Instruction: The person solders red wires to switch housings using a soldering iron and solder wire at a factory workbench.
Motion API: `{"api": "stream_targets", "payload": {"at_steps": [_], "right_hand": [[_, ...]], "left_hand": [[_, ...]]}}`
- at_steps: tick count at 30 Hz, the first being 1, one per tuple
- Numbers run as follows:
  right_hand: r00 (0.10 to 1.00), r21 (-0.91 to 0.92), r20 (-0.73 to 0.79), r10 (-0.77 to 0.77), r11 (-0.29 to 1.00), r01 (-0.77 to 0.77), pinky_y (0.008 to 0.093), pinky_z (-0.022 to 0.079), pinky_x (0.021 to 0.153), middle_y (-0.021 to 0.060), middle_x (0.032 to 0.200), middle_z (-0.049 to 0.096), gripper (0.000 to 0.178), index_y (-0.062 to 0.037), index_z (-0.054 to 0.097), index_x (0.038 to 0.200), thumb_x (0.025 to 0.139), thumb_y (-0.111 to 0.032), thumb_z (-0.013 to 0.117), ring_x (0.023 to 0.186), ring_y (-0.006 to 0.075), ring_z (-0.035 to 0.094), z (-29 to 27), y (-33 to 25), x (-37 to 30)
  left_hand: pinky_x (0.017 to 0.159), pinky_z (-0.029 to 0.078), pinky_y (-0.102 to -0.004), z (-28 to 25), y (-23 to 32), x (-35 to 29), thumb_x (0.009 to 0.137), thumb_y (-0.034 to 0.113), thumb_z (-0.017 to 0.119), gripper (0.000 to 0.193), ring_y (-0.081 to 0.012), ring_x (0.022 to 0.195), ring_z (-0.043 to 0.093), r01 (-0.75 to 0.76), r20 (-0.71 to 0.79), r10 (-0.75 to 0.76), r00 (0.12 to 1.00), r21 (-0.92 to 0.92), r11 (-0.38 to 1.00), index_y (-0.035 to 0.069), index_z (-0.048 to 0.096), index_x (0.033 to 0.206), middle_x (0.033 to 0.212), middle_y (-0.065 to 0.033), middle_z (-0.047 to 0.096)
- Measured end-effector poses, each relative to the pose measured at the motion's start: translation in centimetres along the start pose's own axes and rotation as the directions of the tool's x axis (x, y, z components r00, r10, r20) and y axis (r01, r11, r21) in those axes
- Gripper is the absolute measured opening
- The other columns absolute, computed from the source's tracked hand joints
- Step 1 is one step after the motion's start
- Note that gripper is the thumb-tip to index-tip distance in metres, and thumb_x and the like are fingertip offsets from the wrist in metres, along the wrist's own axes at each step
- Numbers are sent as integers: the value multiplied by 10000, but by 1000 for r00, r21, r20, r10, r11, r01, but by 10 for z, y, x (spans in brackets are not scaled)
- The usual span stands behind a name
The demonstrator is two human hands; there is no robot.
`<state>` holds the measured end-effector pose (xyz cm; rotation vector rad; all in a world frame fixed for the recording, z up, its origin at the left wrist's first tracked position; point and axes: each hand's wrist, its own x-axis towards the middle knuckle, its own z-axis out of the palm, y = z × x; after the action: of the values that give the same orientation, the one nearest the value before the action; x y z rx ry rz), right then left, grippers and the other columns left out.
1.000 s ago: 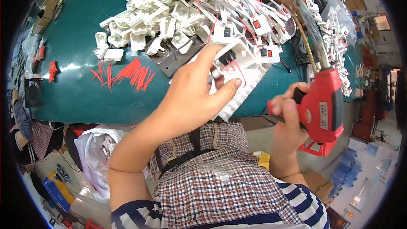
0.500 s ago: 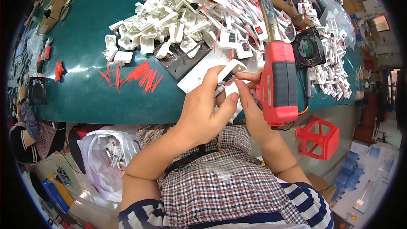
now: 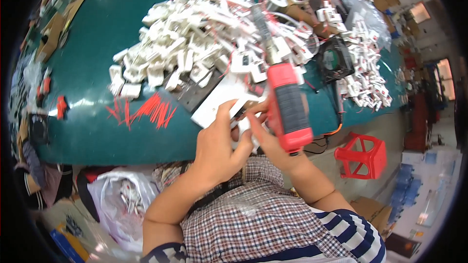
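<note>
Over the table's front edge, my left hand [image 3: 217,146] is closed around a small white plastic housing [image 3: 238,106], holding it between thumb and fingers. My right hand [image 3: 273,143] meets it from the other side, its thumb and fingertips pressed together at the housing's end. Dark parts inside the housing are blurred. A red tool with a black grip [image 3: 290,109] and long metal shaft covers part of my right hand; I cannot tell whether that hand touches it. Under my hands lies a white board [image 3: 214,104] beside a dark metal plate [image 3: 192,95].
A big heap of white housings [image 3: 170,44] fills the back of the green table [image 3: 83,141]. Cut red tubes [image 3: 153,109] lie left. To the right are a black fan [image 3: 336,61], a soldering iron [image 3: 338,96], a pile of white switch parts [image 3: 363,73] and a red stool [image 3: 360,156].
The view has shifted, so the table and my hands sit lower and further left. The red tool also appears further left, more over my right hand. Both hands stay at the housing.
</note>
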<state>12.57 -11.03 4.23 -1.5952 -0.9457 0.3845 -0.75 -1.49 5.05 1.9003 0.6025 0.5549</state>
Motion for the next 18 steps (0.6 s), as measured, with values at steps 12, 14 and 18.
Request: {"api": "stream_targets", "payload": {"at_steps": [12,14,18], "right_hand": [[995,110,-97,-5,994,15,230,513,663,15,922,619,511,-16,508,1224,793,58,771,746,73,609,4,-1,-2],[1000,26,-18,16,1000,-16,228,516,648,13,920,616,503,-18,510,1215,791,60,770,735,69,606,6,2,-8],[994,146,13,107,983,-108,234,531,655,9,916,614,508,-15,508,1218,786,65,763,770,70,631,15,-4,-18]], "left_hand": [[671,501,-236,-8,-13,-7,1004,192,697,287,-79,833,640,184,54,-192,980,-606,774,-14,624,1190,997,-77,705],[717,509,-230,-16,-15,-9,1002,205,700,305,-85,881,649,358,191,-316,929,-679,641,-15,627,1200,1022,-51,698],[765,537,-236,-11,-8,-14,924,48,759,315,-107,842,679,64,-138,-190,972,-622,780,-2,633,1208,977,-33,715]]}}
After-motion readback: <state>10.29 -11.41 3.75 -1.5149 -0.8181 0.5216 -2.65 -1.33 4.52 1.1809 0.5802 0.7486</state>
